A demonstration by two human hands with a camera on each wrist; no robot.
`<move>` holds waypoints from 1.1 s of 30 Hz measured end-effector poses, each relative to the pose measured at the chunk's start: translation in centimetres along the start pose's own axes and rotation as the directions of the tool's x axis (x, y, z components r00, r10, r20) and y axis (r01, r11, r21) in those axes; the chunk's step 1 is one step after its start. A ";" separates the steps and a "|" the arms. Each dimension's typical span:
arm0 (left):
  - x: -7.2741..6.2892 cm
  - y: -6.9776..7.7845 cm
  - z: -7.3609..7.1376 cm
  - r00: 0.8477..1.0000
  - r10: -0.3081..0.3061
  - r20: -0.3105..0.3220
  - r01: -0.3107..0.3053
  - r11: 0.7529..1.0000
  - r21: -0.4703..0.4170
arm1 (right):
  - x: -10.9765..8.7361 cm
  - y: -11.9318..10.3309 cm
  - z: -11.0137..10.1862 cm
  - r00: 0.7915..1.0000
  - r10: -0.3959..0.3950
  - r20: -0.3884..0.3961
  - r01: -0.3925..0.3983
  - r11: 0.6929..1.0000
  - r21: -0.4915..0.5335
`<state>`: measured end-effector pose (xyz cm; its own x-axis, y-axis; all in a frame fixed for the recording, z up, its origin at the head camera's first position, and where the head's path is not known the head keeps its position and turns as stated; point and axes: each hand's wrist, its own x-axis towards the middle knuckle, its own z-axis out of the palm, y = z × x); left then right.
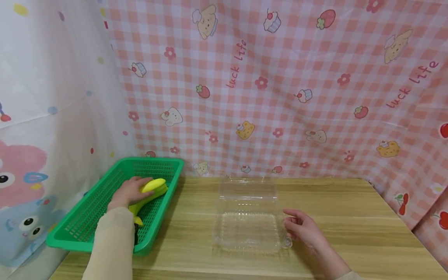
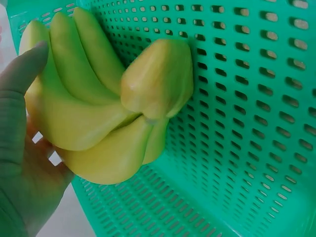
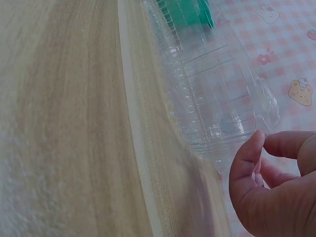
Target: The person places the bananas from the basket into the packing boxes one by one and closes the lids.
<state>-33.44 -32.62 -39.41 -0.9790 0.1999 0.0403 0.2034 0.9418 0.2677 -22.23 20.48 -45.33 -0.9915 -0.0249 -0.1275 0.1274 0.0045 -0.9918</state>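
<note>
A bunch of yellow-green bananas (image 1: 154, 196) lies in the green plastic basket (image 1: 175, 171) at the left of the table. My left hand (image 1: 131, 191) reaches in and grips the bunch; in the left wrist view the thumb (image 2: 29, 64) presses one banana (image 2: 57, 111). The blunt stem end (image 2: 160, 74) faces the basket's perforated wall. A clear plastic container (image 1: 248, 231) stands on the table with its lid (image 1: 246, 188) folded back. At its right edge my right hand (image 1: 305, 230) pinches the rim with thumb and forefinger, seen close in the right wrist view.
Something dark (image 1: 136, 235) lies in the basket, largely hidden by the left sleeve. The wooden tabletop (image 1: 350, 217) extends right of the container. A pink checked cloth (image 1: 224, 109) hangs behind the table, and a white patterned one (image 1: 63, 101) hangs at the left.
</note>
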 end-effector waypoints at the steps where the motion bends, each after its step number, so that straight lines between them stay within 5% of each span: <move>1: 0.0 0.0 0.0 1.000 0.006 0.000 -0.006 1.000 -0.008 | 0.0 0.0 0.0 1.000 0.000 0.001 0.000 1.000 0.002; 18: 0.1 0.1 0.0 0.997 0.054 -0.051 -0.056 0.997 -0.044 | 0.1 0.3 -0.2 1.000 -0.002 0.006 0.002 1.000 0.019; 25: 0.3 0.0 -0.2 0.998 0.029 -0.055 -0.032 0.998 -0.055 | 0.2 0.4 -0.2 1.000 -0.005 0.008 0.005 1.000 0.018; 33: 0.4 0.2 -0.5 0.991 0.047 -0.124 -0.054 0.997 -0.055 | 0.2 0.3 -0.2 1.000 0.006 0.013 -0.007 0.999 0.035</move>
<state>-33.76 -32.49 -38.82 -0.9626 0.2092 0.1721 0.2552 0.9134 0.3172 -22.40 20.68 -45.61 -0.9903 -0.0378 -0.1335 0.1347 -0.0308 -0.9904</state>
